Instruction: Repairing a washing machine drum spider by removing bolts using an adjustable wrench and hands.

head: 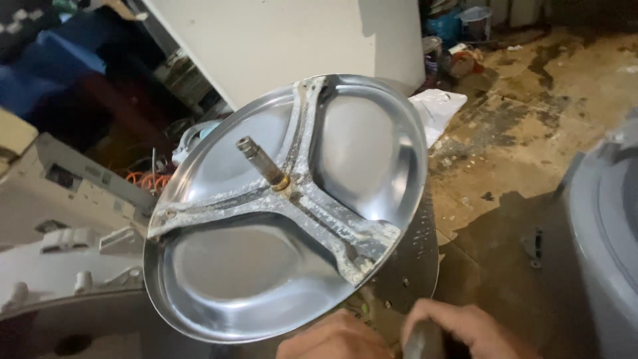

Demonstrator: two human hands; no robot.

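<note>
At 6 o'clock, right hand grips a dark tool handle; left hand closure unclear. Steel washer drum with corroded spider and shaft fills centre, tilted.

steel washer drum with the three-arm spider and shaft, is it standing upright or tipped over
Tipped. The shiny steel washer drum lies on its side: its round back faces the camera and the rusty centre shaft points up towards it, perforated wall behind.
</note>
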